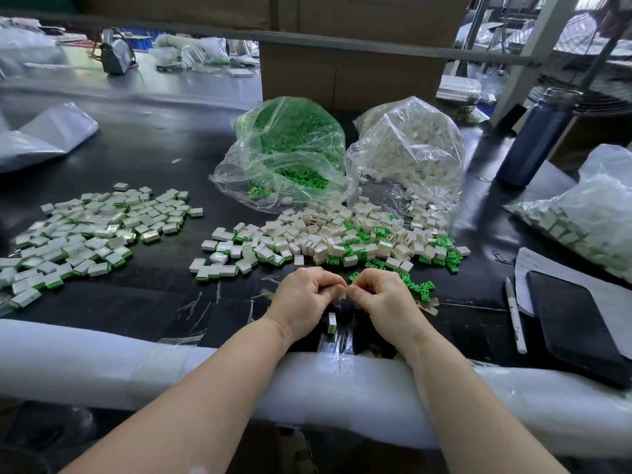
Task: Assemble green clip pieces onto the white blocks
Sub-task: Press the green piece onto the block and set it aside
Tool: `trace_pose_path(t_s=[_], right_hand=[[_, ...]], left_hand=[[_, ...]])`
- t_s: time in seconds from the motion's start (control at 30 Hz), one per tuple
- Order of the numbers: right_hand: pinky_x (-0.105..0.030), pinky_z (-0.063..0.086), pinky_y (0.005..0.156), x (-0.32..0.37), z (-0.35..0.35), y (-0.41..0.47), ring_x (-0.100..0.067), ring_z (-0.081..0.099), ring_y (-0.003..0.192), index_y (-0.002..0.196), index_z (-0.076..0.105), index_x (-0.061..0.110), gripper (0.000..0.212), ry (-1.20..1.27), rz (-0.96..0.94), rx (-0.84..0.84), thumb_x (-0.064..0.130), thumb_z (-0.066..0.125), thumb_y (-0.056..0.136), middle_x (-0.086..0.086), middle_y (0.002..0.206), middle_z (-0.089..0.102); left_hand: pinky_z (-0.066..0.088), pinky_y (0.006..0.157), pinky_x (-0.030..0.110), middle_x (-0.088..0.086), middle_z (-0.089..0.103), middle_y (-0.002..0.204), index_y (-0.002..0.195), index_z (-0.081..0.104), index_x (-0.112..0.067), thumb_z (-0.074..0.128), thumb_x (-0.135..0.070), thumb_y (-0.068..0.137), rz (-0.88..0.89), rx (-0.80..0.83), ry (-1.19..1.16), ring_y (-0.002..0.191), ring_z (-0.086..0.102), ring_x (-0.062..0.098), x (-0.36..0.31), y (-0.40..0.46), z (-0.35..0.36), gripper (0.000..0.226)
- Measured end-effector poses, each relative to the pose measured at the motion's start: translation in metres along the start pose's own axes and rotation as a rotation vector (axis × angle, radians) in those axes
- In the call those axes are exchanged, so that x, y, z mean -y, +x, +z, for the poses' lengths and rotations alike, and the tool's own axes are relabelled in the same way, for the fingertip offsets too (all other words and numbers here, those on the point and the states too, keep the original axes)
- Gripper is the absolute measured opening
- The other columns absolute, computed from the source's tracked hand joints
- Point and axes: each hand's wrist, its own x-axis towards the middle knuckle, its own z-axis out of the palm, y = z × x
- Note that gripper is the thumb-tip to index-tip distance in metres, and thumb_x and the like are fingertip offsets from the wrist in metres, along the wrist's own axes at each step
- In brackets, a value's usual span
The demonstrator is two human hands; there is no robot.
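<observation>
Fingertips [337, 285] of both hands curl together over a small pale piece pinched between them, too small to identify, above the black worktable [143, 155]. Left hand [302, 302] and right hand [384, 299] nearly touch at the knuckles. Just in front of the hands lies one assembled white block [331, 322] with a green edge. Beyond the hands, a clear crinkled plastic bag of green clips [290, 152] slumps open beside a second clear bag of white blocks [410, 148], both spilling into a mixed loose pile [342, 237]. Left of that pile spreads a heap of finished blocks [92, 230], rectangular, glossy white with green rims. Right of the hands rest a white pen [514, 316] and a dark flat tablet [574, 323].
</observation>
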Motion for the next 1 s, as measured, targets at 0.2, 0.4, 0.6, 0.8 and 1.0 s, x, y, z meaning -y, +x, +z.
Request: trace_pose_path(t_s=[0.2, 0.4, 0.6, 0.8, 1.0], right_hand=[[-0.022, 0.043, 0.055, 0.0019, -0.0001, -0.0016, -0.009, 0.049, 0.055, 0.073, 0.062, 0.013, 0.014, 0.229, -0.012, -0.056, 0.011, 0.063, 0.087, 0.0, 0.061, 0.058], [-0.015, 0.045, 0.048, 0.0, -0.0014, -0.0005, -0.001, 0.055, 0.048, 0.079, 0.061, 0.013, 0.012, 0.379, -0.001, -0.144, 0.001, 0.065, 0.083, -0.003, 0.062, 0.064], [-0.016, 0.048, 0.05, -0.0004, -0.003, -0.0011, -0.003, 0.057, 0.052, 0.076, 0.066, 0.013, 0.013, 0.442, -0.012, -0.12, 0.004, 0.064, 0.085, 0.0, 0.062, 0.067], [-0.014, 0.046, 0.048, 0.0002, -0.0004, -0.0012, 0.0, 0.055, 0.048, 0.072, 0.063, 0.012, 0.017, 0.377, 0.005, -0.139, 0.005, 0.062, 0.087, -0.001, 0.06, 0.063], [-0.016, 0.045, 0.05, 0.0001, -0.0009, -0.0005, -0.002, 0.051, 0.048, 0.071, 0.062, 0.012, 0.017, 0.26, 0.024, -0.081, 0.007, 0.062, 0.087, -0.001, 0.061, 0.061]], left_hand=[[0.046, 0.076, 0.01, -0.005, 0.066, 0.079, 0.093, 0.071, -0.011, 0.063, -0.009, 0.087, 0.015, -0.017, -0.151, 0.073, 0.059, 0.0, -0.0005, 0.0017, -0.0009, 0.011], [0.049, 0.074, 0.028, -0.001, 0.06, 0.077, 0.088, 0.056, -0.034, 0.069, -0.013, 0.082, 0.033, 0.006, -0.112, 0.069, 0.055, 0.014, 0.0037, 0.0033, 0.0033, 0.025], [0.049, 0.076, 0.021, -0.004, 0.066, 0.081, 0.089, 0.068, -0.019, 0.065, -0.019, 0.086, 0.052, -0.062, -0.038, 0.078, 0.062, 0.013, 0.0056, 0.0046, 0.0035, 0.004], [0.047, 0.079, 0.016, -0.014, 0.065, 0.077, 0.085, 0.065, -0.027, 0.063, -0.018, 0.087, 0.005, -0.008, -0.106, 0.079, 0.06, 0.006, 0.0036, 0.004, 0.0009, 0.009], [0.049, 0.086, 0.03, -0.008, 0.063, 0.076, 0.094, 0.071, -0.012, 0.064, -0.018, 0.087, -0.013, 0.031, -0.019, 0.08, 0.061, 0.011, 0.004, 0.0035, 0.0002, 0.011]])
